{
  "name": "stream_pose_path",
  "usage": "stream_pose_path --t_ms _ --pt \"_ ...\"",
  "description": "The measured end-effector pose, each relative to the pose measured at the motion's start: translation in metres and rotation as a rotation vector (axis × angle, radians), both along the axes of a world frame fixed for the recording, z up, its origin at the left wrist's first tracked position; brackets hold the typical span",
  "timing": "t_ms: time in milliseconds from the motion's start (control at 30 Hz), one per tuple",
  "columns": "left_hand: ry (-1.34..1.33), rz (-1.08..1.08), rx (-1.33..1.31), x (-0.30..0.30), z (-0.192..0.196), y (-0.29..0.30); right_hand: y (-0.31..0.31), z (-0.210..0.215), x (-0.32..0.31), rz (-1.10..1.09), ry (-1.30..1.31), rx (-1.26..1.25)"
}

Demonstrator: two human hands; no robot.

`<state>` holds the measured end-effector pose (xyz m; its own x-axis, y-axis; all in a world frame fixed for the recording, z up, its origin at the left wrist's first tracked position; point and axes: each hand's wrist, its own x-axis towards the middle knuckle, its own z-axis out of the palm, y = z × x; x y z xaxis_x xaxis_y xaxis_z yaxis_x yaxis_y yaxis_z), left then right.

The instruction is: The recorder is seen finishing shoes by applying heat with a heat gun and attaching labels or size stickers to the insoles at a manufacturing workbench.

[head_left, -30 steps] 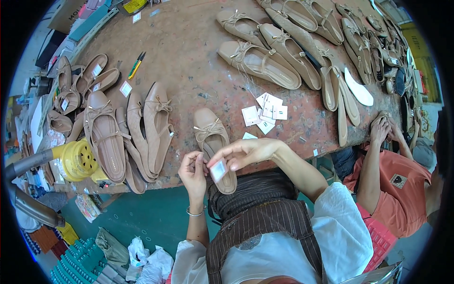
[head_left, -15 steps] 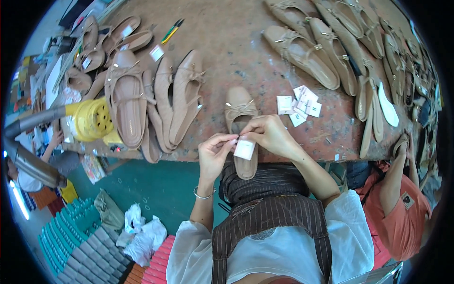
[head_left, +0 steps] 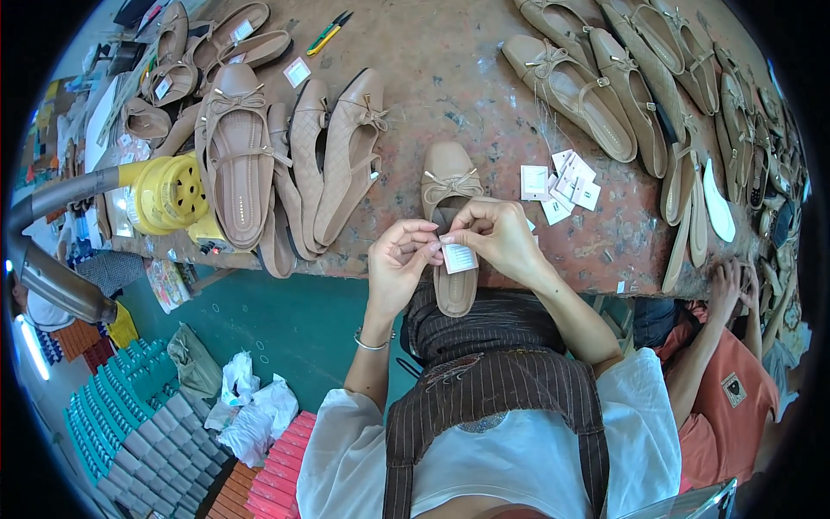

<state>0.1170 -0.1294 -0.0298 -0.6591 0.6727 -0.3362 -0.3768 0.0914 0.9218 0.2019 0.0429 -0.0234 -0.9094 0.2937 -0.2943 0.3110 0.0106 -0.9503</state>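
A beige flat shoe [head_left: 448,164] with a bow lies in front of me, toe away and heel over the table's near edge. Above its opening hangs a small white paper tag [head_left: 461,259]. My right hand [head_left: 506,240] pinches the tag's upper end between thumb and forefinger. From the other side, my left hand [head_left: 403,264] has its thumb and fingertips closed at the tag's left corner. Any thin string between the fingertips is too small to make out. More white tags [head_left: 571,179] lie in a loose pile on the table, right of the shoe.
Beige shoes [head_left: 235,164] stand at the left beside a yellow machine part [head_left: 175,195] on a grey arm. More shoes [head_left: 571,97] crowd the right side. Yellow-green thread snips [head_left: 328,35] lie at the back. At the right edge sits a co-worker in orange [head_left: 726,406].
The tag has turned and tilted between my fingers, showing print. My view has shifted slightly. Both hands stay over the shoe. The co-worker's hands now rest at the table edge, without the shoe.
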Motion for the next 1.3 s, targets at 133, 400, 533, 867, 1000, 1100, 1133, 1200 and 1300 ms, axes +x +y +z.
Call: stream_pose_path --t_ms 133,400,533,867,1000,1100,1133,1200,1300 --pt "0.032 -0.027 -0.025 0.001 0.002 0.001 -0.006 0.002 -0.001 -0.014 0.040 0.107" --pt "0.048 0.075 0.017 0.009 -0.003 0.005 -0.015 0.002 0.000 -0.044 0.078 0.225" --pt "0.104 0.144 -0.041 0.014 -0.002 0.009 -0.018 0.002 0.002 -0.074 0.035 0.228" --pt "0.533 -0.036 -0.394 0.003 0.014 -0.011 0.051 0.008 0.024 -0.498 0.135 0.845" --pt "0.765 0.420 -0.437 -0.079 0.108 -0.031 0.065 -0.005 0.031 -0.364 0.205 0.894" --pt "1.454 0.911 -0.438 -0.135 0.161 -0.035 0.065 0.002 0.029 -0.394 0.192 0.789" --pt "1.461 0.908 -0.435 -0.132 0.157 -0.033 0.064 0.004 0.030 -0.464 0.165 0.646" --pt "1.467 0.242 -0.662 -0.115 0.125 -0.023 0.067 0.003 0.033 -0.547 0.165 0.475" --pt "1.451 -0.388 -1.024 -0.089 0.073 0.009 0.074 0.011 0.037 -0.578 0.249 0.320"
